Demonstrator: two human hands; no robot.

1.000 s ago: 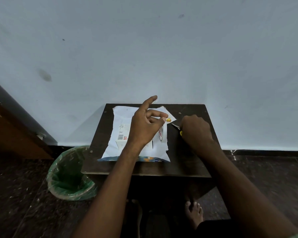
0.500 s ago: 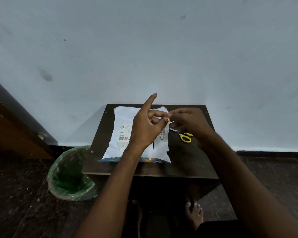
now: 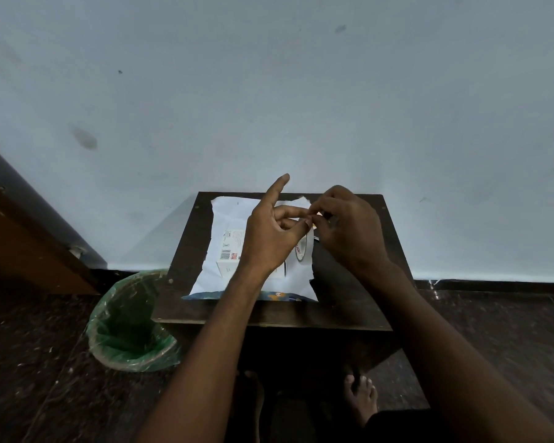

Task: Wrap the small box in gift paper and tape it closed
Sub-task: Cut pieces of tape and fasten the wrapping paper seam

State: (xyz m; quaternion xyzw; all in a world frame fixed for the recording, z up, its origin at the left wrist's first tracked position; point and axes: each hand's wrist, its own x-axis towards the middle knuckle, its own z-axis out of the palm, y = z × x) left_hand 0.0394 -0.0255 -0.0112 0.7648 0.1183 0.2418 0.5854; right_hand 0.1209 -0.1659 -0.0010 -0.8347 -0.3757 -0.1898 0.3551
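Observation:
A small white box (image 3: 228, 254) with a barcode lies on the gift paper (image 3: 234, 211), which is spread white side up on a dark wooden table (image 3: 349, 302). My left hand (image 3: 267, 235) is raised above the box, index finger pointing up, the other fingers curled round a roll of clear tape (image 3: 302, 249) that hangs below them. My right hand (image 3: 349, 231) meets the left hand's fingertips and pinches the tape's loose end. The box's right part is hidden behind my left hand.
A green-lined waste bin (image 3: 131, 324) stands on the floor left of the table. A plain wall rises right behind the table. A wooden door edge (image 3: 29, 251) is at far left. My bare feet (image 3: 360, 398) are under the table's front.
My right hand left the yellow scissors on the table and moved up and left to my left hand's fingertips. The scissors are now hidden behind it. My left hand has barely moved.

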